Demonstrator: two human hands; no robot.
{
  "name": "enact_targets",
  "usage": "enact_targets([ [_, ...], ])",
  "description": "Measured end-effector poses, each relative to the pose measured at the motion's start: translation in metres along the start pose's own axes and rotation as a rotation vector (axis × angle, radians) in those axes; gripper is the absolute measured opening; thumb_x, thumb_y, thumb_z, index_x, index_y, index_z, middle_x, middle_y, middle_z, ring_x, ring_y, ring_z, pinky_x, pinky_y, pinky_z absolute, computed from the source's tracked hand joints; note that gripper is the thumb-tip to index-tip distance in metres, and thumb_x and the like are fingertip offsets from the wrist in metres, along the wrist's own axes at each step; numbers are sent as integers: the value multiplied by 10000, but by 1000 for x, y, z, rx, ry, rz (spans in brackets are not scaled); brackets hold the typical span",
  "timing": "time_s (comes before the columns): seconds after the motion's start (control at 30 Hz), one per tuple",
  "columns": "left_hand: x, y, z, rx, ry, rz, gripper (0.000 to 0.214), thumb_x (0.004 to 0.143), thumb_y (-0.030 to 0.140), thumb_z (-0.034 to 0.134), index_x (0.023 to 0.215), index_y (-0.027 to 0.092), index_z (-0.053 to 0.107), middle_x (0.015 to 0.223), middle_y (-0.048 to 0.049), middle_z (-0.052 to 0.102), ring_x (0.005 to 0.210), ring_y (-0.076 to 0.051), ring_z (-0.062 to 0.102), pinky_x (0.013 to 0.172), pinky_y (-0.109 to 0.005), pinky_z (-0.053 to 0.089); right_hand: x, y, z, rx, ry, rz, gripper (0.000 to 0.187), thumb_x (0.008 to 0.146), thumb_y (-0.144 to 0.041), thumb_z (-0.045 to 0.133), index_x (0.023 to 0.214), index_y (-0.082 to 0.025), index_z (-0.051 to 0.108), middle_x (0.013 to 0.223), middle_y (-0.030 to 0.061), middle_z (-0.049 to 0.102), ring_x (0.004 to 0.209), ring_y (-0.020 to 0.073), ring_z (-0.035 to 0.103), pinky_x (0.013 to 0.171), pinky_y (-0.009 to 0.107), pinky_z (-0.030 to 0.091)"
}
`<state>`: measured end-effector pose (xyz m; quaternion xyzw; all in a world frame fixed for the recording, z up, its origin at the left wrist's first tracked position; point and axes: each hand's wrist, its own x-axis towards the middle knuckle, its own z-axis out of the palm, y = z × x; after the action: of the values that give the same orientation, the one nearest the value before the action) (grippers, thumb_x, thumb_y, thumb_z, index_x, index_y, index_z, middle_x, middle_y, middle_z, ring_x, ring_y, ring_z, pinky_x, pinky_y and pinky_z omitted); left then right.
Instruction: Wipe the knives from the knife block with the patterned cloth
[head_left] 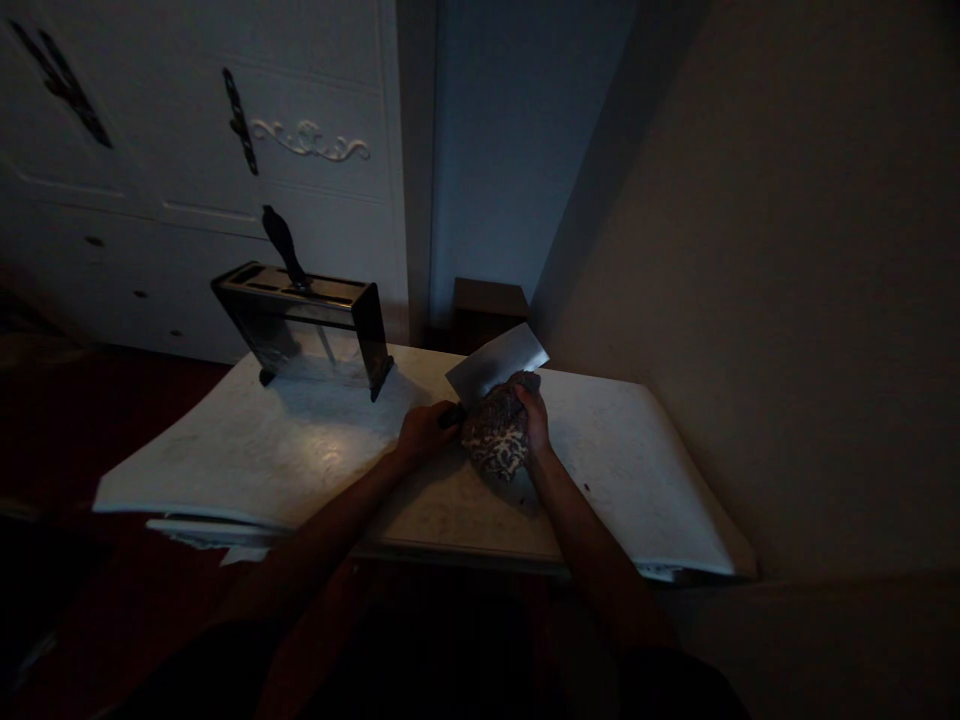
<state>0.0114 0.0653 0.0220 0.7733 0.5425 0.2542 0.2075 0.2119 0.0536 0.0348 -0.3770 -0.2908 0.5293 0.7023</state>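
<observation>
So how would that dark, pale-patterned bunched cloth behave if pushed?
The dark, pale-patterned bunched cloth is probably floppy: it is crumpled in the right hand. Its irregular folds suggest it would squash rather than roll. Looking like fabric, it seems unlikely to break.

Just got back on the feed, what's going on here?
The person's left hand grips a cleaver by its handle, above a white table. The right hand holds a bunched, patterned cloth at the blade; actual contact is hard to tell. A knife stand sits to the left, with one black handle sticking up.
</observation>
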Motion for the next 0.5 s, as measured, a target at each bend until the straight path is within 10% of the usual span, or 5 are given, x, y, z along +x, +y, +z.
enact_targets([
  [0.5,-3,5,-8,-307,79,39,305,729,302,656,1014,195,653,931,-27,742,871,-205,687,800,-304,515,-20,-8,8,-511,-253,-104,394,584,-336,823,920,-194,676,866,16,710,767,179,654,731,308,538],
])
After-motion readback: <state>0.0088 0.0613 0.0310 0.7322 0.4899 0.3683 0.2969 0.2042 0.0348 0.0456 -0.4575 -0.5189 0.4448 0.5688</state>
